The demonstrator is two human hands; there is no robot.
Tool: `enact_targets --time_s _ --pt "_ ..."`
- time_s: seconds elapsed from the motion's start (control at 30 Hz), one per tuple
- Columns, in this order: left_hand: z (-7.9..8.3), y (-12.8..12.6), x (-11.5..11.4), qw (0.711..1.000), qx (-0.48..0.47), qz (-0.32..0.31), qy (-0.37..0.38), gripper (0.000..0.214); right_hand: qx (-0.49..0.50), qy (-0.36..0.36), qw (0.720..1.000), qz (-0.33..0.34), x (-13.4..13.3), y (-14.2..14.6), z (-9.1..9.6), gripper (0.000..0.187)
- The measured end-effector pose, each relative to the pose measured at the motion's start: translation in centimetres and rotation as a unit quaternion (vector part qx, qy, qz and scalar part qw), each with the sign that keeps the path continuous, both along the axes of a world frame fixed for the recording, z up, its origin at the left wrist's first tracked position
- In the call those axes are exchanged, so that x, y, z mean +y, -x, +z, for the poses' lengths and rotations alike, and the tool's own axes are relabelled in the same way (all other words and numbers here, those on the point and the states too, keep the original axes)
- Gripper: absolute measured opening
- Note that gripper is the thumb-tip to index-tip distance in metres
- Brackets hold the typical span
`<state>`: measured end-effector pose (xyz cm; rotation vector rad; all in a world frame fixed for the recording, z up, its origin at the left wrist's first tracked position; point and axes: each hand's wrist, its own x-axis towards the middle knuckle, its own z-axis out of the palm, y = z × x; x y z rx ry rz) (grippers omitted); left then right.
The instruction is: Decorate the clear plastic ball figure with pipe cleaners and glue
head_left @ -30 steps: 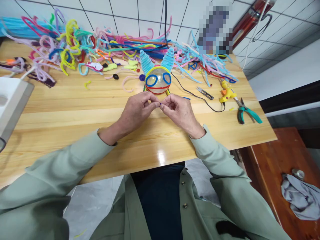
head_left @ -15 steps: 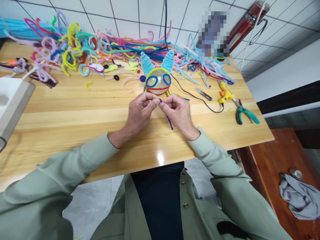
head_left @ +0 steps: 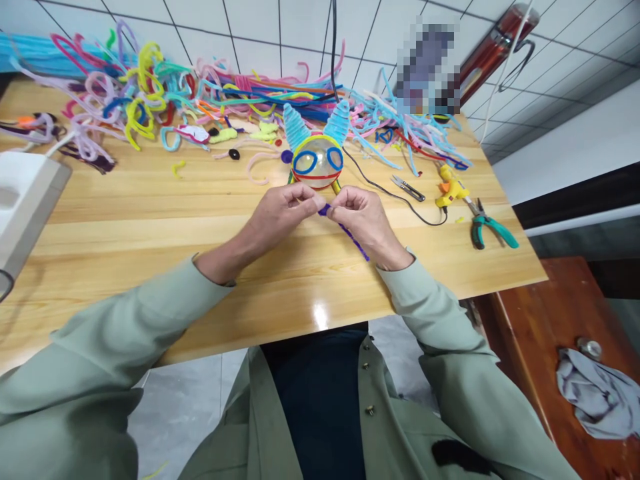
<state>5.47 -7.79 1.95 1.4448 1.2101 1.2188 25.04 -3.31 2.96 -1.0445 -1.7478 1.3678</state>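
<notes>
My left hand (head_left: 277,215) and my right hand (head_left: 364,220) meet fingertip to fingertip over the wooden table (head_left: 150,220), both pinched on a purple pipe cleaner (head_left: 350,235). Its free end trails down and to the right under my right palm. Just beyond my fingers stands a clear ball figure (head_left: 317,160) with blue ring eyes, a red mouth and two light-blue coiled horns.
A heap of coloured pipe cleaners (head_left: 150,93) covers the table's far edge. Small snips (head_left: 407,187), a yellow glue gun (head_left: 450,187) with a black cord and teal-handled pliers (head_left: 487,225) lie at the right. A white box (head_left: 25,200) sits left; a grey cloth (head_left: 595,393) lies on a brown bench.
The purple pipe cleaner has come into sight between my fingers and now sticks out longer below my right hand. Both hands have stayed in front of the ball figure.
</notes>
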Motion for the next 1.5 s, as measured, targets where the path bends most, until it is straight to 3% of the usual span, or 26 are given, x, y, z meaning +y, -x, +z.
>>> enact_targets --time_s 0.17,0.33,0.57,0.73,1.0,1.1,1.23,1.37,1.5 --pt "0.8 0.9 0.2 0.991 0.129 -0.038 -0.018 0.021 -0.049 -0.057 0.997 0.006 -0.2 -0.1 -0.2 0.022" --pt "0.2 0.5 -0.3 0.984 0.170 0.009 -0.061 0.014 -0.053 -0.103 0.993 -0.001 -0.3 0.2 -0.6 0.021" --pt "-1.7 -0.7 -0.5 0.995 -0.004 0.070 -0.070 0.026 0.014 -0.055 0.998 -0.003 -0.4 0.4 -0.9 0.042" --pt "-1.6 -1.4 -0.7 0.990 -0.123 0.074 -0.007 0.036 0.081 -0.010 0.997 -0.001 -0.7 0.9 -1.0 0.050" --pt "-1.2 -2.7 -1.3 0.952 -0.291 0.070 0.067 0.042 0.100 0.008 0.995 -0.030 -1.0 1.4 -1.2 0.051" --pt "-0.7 -1.9 -0.9 0.963 -0.255 0.020 0.087 0.041 0.078 0.009 0.997 -0.020 -0.7 0.9 -0.8 0.049" --pt "0.2 -0.2 -0.1 0.994 -0.096 -0.032 0.043 0.029 0.028 -0.026 0.999 -0.002 -0.3 0.3 -0.5 0.048" --pt "0.4 0.6 0.1 0.999 0.013 -0.024 -0.021 0.017 0.006 -0.054 0.999 0.009 -0.2 0.1 -0.8 0.044" --pt "-0.3 0.2 -0.1 1.000 -0.011 0.009 -0.023 0.016 0.049 -0.010 0.998 0.026 -0.2 0.1 -0.8 0.044"
